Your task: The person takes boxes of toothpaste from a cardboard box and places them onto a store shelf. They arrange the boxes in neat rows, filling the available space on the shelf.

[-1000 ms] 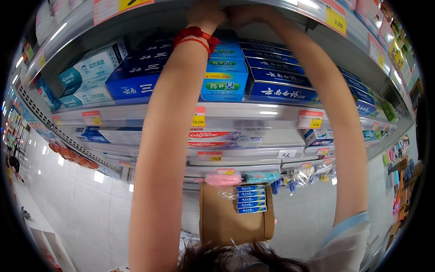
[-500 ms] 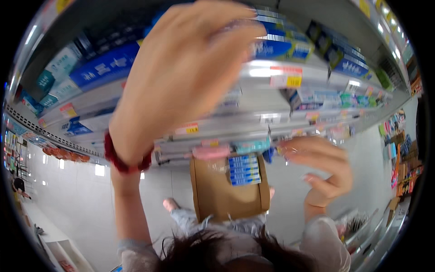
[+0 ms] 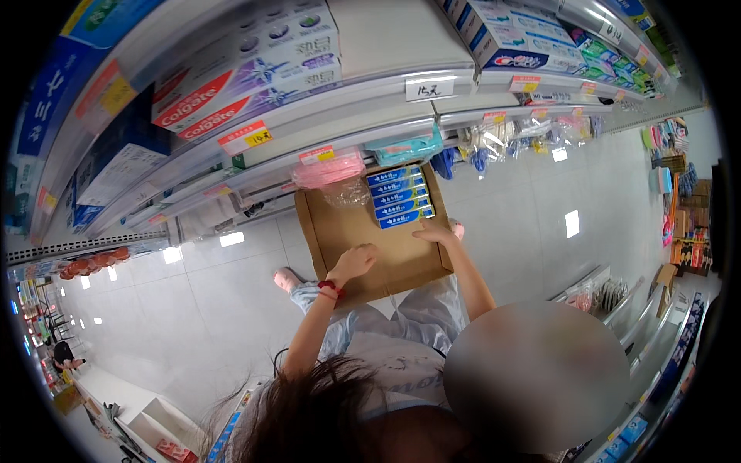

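A shallow brown cardboard box (image 3: pixel 347 231) lies low in front of my legs. Inside it, at the far right, several blue-and-white toothpaste boxes (image 3: pixel 400 197) sit stacked in a row. My left hand (image 3: pixel 355 261), with a red band at its wrist, hovers over the bare near-left part of the cardboard box. Its fingers are curled in, and nothing shows in them. Beside the nearest toothpaste box is my right hand (image 3: pixel 435 233), its fingers apart and pointing left; whether they touch that box I cannot tell.
Shelves stand in front, holding purple-and-red toothpaste cartons (image 3: pixel 255 69) and more cartons (image 3: pixel 517 35) at the right. Pink packs (image 3: pixel 328 168) and a teal pack (image 3: pixel 405 147) overhang the cardboard box's far edge. Another shelf unit (image 3: pixel 617 332) is at the lower right.
My left hand has come down from the upper shelf to the cardboard box. The right hand has lowered leftward to the toothpaste boxes. The view has tilted down toward the lower shelves.
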{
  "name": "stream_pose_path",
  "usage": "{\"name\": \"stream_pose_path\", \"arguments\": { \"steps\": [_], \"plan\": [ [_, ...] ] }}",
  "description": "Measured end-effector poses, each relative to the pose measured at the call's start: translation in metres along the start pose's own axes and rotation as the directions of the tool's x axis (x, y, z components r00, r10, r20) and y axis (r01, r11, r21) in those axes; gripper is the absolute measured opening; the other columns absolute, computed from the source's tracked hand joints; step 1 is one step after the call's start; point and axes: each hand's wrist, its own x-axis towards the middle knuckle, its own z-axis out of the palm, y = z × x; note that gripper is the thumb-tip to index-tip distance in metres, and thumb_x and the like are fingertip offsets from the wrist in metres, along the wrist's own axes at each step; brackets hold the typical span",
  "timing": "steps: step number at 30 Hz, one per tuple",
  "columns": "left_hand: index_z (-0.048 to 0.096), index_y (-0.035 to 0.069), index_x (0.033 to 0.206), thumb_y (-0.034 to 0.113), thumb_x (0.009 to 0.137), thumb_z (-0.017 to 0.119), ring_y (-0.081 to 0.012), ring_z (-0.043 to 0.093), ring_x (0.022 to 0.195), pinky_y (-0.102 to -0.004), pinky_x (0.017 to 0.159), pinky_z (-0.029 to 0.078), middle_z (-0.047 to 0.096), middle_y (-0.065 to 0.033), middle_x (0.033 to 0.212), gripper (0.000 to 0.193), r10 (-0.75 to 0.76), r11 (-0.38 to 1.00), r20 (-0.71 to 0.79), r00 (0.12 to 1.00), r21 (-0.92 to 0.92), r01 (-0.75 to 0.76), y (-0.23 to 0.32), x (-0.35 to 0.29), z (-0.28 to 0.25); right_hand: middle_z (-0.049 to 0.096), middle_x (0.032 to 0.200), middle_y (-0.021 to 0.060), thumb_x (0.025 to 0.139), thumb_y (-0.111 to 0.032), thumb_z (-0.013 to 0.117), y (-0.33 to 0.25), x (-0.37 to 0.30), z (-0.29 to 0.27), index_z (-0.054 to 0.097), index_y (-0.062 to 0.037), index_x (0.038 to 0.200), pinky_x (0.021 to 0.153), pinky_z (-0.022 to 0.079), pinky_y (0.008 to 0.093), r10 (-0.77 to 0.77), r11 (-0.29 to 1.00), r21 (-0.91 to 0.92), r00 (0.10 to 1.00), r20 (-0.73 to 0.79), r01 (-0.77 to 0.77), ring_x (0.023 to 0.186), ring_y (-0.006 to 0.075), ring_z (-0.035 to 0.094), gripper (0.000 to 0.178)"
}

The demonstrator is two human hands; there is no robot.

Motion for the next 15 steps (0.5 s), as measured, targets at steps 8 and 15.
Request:
{"name": "stream_pose_path", "arguments": {
  "steps": [8, 15],
  "plan": [
    [0.026, -0.002, 0.131, 0.022, 0.074, 0.059, -0.0329, 0.045, 0.113, -0.0366, 0.092, 0.038, 0.038, -0.0248, 0.129, 0.071, -0.439, 0.867, -0.017, 0.898, -0.269, 0.419, -0.084, 0.071, 0.079, 0.024, 0.133, 0.0235, 0.068, -0.012, 0.064, 0.062, 0.036, 0.053, 0.020, 0.0066, 0.130, 0.099, 0.031, 0.0370, 0.244, 0.954, 0.271, 0.867, -0.436, -0.132, 0.121, 0.0371, 0.030, 0.078],
    [0.031, 0.000, 0.128, 0.011, 0.068, 0.064, -0.0312, 0.048, 0.109, -0.0352, 0.089, 0.041, 0.041, -0.0227, 0.126, 0.069, -0.488, 0.721, -0.180, 0.854, -0.635, 0.277, -0.081, 0.110, 0.108, 0.026, 0.131, 0.0213, 0.067, -0.005, 0.062, 0.076, 0.054, 0.063, 0.020, 0.0044, 0.131, 0.093, 0.038, 0.0360, 0.199, 0.915, 0.404, 0.861, -0.469, 0.008, 0.112, 0.0330, 0.042, 0.077]
  ]
}}
